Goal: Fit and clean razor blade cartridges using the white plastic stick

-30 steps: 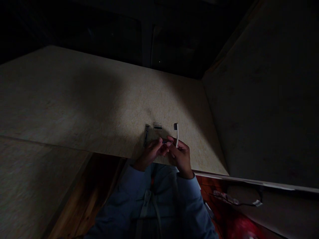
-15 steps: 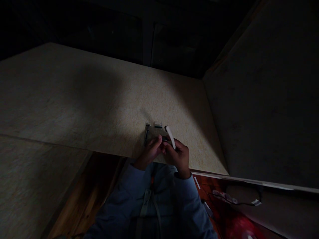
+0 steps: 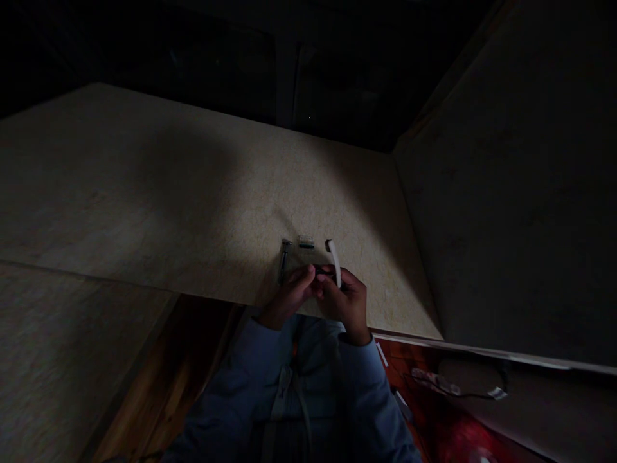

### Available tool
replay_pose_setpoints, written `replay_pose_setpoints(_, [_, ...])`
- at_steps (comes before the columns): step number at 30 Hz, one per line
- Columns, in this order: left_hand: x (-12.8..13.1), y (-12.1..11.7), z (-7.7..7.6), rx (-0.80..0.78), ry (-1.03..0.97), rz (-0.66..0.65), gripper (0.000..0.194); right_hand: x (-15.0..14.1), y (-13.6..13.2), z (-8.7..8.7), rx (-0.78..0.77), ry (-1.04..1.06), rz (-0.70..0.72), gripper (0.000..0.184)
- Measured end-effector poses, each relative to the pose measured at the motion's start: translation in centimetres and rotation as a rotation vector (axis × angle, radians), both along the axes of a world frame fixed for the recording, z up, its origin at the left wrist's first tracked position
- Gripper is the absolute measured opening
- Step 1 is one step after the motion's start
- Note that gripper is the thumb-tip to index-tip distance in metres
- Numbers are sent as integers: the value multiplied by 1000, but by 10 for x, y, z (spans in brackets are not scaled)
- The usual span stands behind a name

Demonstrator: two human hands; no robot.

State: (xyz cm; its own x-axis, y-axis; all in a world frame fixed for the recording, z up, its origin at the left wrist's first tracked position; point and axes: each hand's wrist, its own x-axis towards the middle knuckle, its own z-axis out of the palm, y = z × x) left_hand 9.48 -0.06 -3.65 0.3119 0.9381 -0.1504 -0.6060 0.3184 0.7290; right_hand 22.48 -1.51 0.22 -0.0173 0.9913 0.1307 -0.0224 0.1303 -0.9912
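My left hand [image 3: 293,292] and my right hand [image 3: 346,299] meet at the counter's near edge, fingers closed. Between their fingertips shows a small dark thin object [image 3: 322,271], too dim to name. A white curved handle with a dark head [image 3: 336,263], like a small brush, rises from the fingers of my right hand. Just beyond my left hand lies a dark T-shaped razor [image 3: 284,258]. A small clear case with a green strip [image 3: 306,242] sits on the counter past my fingertips.
The pale mottled counter [image 3: 270,173] stretches left and back towards dark window panes [image 3: 337,83]. A grey wall panel [image 3: 511,193] closes off the right side. Below right are a black cable [image 3: 475,394] and a red bag-like thing [image 3: 457,434]. The room is dim.
The white handle has tilted more upright, its dark head shifting right. My right hand has turned slightly; my left hand stays almost still.
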Motion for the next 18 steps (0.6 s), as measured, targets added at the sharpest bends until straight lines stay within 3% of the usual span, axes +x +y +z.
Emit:
replay_pose_setpoints(13, [-6, -1, 11, 52, -39, -92, 44, 9, -2, 1, 94, -143, 16, 27])
replay_pose_setpoints(18, [-7, -2, 8, 48, -33, -79, 42, 7, -4, 6, 86, -119, -15, 25])
